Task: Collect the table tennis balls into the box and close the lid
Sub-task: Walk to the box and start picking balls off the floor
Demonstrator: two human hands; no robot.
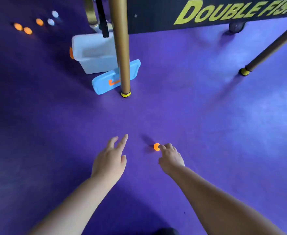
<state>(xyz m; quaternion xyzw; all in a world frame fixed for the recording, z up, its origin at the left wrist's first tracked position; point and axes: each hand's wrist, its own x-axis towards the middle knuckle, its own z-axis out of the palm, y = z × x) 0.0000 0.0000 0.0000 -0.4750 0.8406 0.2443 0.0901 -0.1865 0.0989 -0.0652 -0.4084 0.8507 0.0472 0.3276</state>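
Right hand [170, 156] low over the purple floor [207, 116], fingertips [161, 146] touching an orange table tennis ball [156, 146]; fingers curled narrow against it, no grip closed yet. Left hand [111, 156] just beside, fingers spread wide, holding nothing.

Box [93, 54] sits well apart, up ahead, open, translucent white, orange clip on its side; looks empty, though part of the inside is hidden. Blue lid [105, 82] lies on the floor beside it, resting against the gold table leg [122, 48]. Five more balls lie far left: three orange [27, 30], two white [51, 22].

Risks, as judged:
- Ball is light and round on a smooth floor. A poke from above rather than a pinch likely sends it rolling away from the fingers.
- A rolling ball could run under the table tennis table [207, 12].
- The leg stands right in front of box and lid; reaching for either means going around it, and a knock could shift the lid.

Room: floor around both hands is open on all sides. Second leg [266, 51] is far right, out of the way.
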